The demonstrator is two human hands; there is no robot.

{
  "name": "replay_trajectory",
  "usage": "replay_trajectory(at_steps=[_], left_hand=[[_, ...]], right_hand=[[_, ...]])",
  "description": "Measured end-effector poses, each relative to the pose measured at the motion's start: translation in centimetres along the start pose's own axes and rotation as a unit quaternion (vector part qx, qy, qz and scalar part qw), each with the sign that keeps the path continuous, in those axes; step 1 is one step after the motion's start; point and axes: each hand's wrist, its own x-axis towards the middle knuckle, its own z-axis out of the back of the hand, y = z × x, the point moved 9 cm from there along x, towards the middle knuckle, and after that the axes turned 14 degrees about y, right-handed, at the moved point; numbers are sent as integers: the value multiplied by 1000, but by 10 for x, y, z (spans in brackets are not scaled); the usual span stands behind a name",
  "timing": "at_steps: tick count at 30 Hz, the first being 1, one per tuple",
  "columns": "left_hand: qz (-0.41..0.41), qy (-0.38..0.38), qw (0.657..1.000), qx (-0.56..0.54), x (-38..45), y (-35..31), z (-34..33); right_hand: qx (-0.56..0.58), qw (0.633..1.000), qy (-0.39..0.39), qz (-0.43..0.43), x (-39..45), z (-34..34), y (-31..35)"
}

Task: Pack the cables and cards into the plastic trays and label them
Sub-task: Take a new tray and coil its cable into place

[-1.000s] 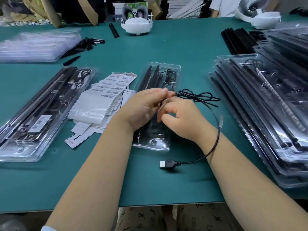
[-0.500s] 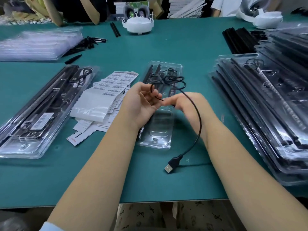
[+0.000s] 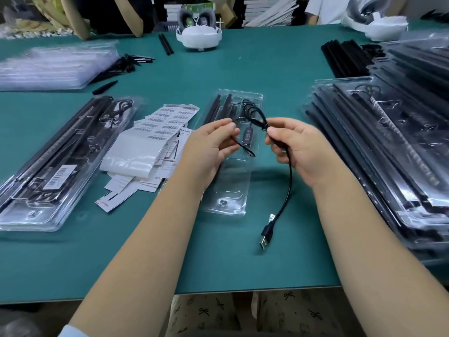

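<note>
Since a second ago: both hands risen off the open plastic tray (image 3: 239,164) and drawn apart, with the black cable (image 3: 289,181) now lifted between them instead of trailing across the mat to the right. Left hand (image 3: 209,149): fingers curled, thumb and forefinger pinching a short black strand, seemingly a tie or the cable's loose end; which, I cannot tell. Right hand (image 3: 295,144): fingers curled round the gathered loops of the cable, holding the bundle above the tray's upper half. USB plug (image 3: 266,235): hanging from the right hand on a straight run of cable, near the mat below the tray. Tray contents: black rods in the far compartments, a small button controller (image 3: 247,137) visible between the hands. Judgement: coil being bound before seating in the tray; packing of this unit unfinished, label not yet applied. Barcode labels and cards (image 3: 158,132): loose heap just left of the tray. Packed tray (image 3: 56,164) bearing a barcode sticker: further left. Stack of filled trays (image 3: 388,147): right side of the green mat (image 3: 121,259).
</note>
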Motion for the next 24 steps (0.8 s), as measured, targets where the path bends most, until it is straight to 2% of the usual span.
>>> replay_trajectory(at_steps=[2,4,7,11,15,18,20,24], left_hand=[[5,23,998,51,0,2,-6],[5,32,997,72,-1,2,-9],[16,35,999,25,0,1,-10],[37,25,999,3,0,3,-7],[63,71,994,-56,-1,6,-13],[19,121,988,97,-3,3,-22],[-9,93,987,128,-3,2,-20],[7,68,994,81,-1,2,-13]], right_hand=[[-21,1000,-10,11,0,2,3],[-99,995,-15,2,0,2,3],[-215,976,8,15,2,-7,7],[-304,952,41,10,4,-22,2],[-334,942,-42,4,2,-12,3],[-341,938,-58,-3,-2,-10,3],[-337,940,-58,1,-4,-13,4],[-357,934,-32,-1,-2,-19,6]])
